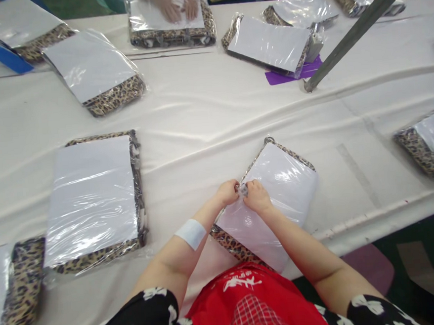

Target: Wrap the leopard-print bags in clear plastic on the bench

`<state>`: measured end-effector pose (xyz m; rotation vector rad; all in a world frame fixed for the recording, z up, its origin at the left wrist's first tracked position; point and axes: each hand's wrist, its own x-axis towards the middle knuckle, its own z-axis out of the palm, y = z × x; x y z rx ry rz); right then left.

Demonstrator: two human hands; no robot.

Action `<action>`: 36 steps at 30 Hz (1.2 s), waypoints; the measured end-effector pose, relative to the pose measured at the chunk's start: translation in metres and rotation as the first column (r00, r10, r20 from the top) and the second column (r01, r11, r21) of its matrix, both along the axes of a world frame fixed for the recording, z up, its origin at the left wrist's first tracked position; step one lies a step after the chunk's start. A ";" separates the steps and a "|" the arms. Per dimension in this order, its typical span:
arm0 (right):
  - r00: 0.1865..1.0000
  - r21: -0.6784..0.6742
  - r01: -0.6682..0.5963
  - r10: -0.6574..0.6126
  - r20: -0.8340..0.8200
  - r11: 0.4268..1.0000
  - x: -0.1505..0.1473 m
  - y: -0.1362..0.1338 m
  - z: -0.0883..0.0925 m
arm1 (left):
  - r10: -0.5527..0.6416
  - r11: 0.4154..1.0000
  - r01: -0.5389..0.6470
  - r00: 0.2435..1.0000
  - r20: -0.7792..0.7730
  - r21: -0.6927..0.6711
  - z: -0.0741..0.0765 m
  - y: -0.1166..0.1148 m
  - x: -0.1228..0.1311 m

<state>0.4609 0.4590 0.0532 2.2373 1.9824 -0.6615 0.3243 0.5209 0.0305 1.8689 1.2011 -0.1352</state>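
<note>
In front of me a clear plastic bag (278, 183) lies slanted on the table, holding a folded leopard-print item with a white sheet on top. At the bag's left edge, my left hand (229, 192) is closed in a pinch on the plastic. Close beside it, my right hand (257, 196) also has its fingers closed on the same edge. A small gathered bit of the plastic shows between the two hands. What exactly the fingertips grip is partly hidden.
Bagged leopard-print packs lie left (93, 196), at far left (21, 290), upper left (91, 67) and right (431, 142). A metal pole (356, 31) slants down onto the white-covered table (183, 110). Another person's hands (178, 7) rest on a pack across from me.
</note>
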 end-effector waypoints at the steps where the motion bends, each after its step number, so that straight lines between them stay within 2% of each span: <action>1: 1.000 0.017 -0.016 0.016 -0.010 1.000 0.001 -0.002 0.000 | -0.004 1.000 0.004 1.000 -0.007 0.007 0.000 -0.001 0.001; 5: 0.998 0.034 -0.057 0.059 -0.039 0.998 0.001 -0.013 0.002 | -0.012 0.999 0.015 0.999 -0.046 0.047 0.002 -0.007 0.006; 8: 0.999 0.025 -0.018 0.019 -0.027 1.000 -0.001 -0.021 0.003 | -0.012 0.994 0.022 0.996 -0.084 0.111 0.003 -0.009 0.009; 11: 0.999 0.032 0.027 -0.026 -0.020 0.999 -0.002 -0.026 0.001 | -0.013 0.994 0.023 0.996 -0.088 0.107 0.003 -0.009 0.008; 15: 0.998 0.055 0.069 -0.068 -0.009 0.996 0.002 -0.025 -0.002 | -0.035 0.996 0.042 0.995 -0.095 0.074 0.003 -0.007 0.003; 21: 0.997 0.086 0.074 -0.074 -0.008 0.994 0.017 -0.017 -0.008 | -0.033 0.991 0.050 0.990 -0.136 0.122 0.008 -0.010 0.006; 28: 0.991 0.037 -0.052 0.056 -0.125 0.998 0.021 -0.022 -0.005 | -0.204 0.941 0.260 0.947 -0.247 0.219 0.018 -0.011 0.014; 32: 0.988 -0.024 -0.066 0.062 -0.141 0.998 0.018 -0.022 -0.002 | -0.265 0.926 0.313 0.938 -0.224 0.212 0.018 -0.005 0.013; 36: 0.989 0.006 -0.049 0.049 -0.139 0.999 0.017 -0.021 -0.002 | -0.447 0.848 0.482 0.874 -0.191 0.221 0.016 0.005 0.011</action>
